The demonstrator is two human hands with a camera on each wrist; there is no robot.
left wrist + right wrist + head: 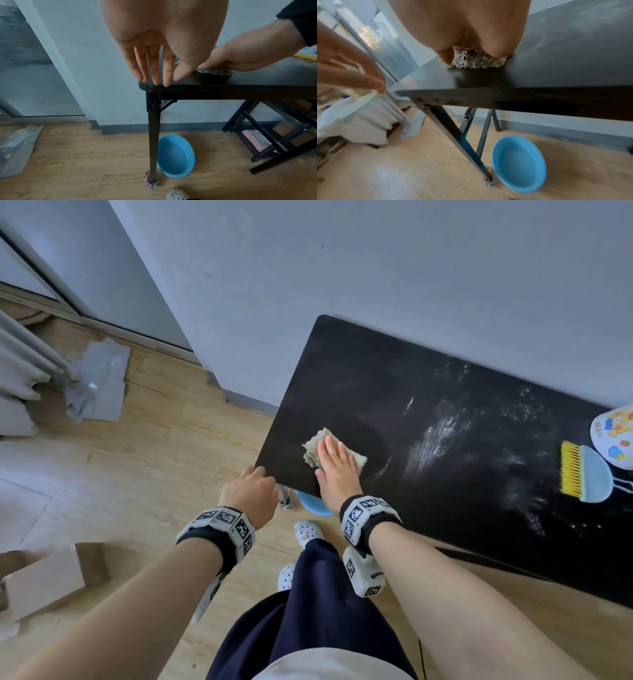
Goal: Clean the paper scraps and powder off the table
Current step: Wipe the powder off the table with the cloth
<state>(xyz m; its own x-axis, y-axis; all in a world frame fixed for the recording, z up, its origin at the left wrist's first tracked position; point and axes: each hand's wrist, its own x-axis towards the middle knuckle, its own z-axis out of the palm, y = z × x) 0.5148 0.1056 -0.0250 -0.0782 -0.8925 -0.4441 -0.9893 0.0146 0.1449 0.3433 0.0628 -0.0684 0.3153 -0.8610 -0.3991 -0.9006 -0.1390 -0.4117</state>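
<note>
A black table (359, 378) carries smears of white powder (435, 436) across its middle and right. My right hand (334, 470) lies flat, fingers straight, pressing a folded beige cloth (313, 448) onto the tabletop near the front left corner. The cloth (477, 62) bulges out under the palm in the right wrist view. My left hand (248, 491) hovers at the table's near left corner, its straight fingers (154, 70) pointing down at the edge (223, 88), holding nothing. No paper scraps are visible on the table.
A yellow-bristled blue hand brush (582, 477) and a cartoon-printed dustpan (616, 436) lie at the table's right end. A blue basin (175, 155) stands on the wooden floor beside the table leg (153, 135). Cardboard (48, 577) and plastic wrap (99, 381) litter the floor at left.
</note>
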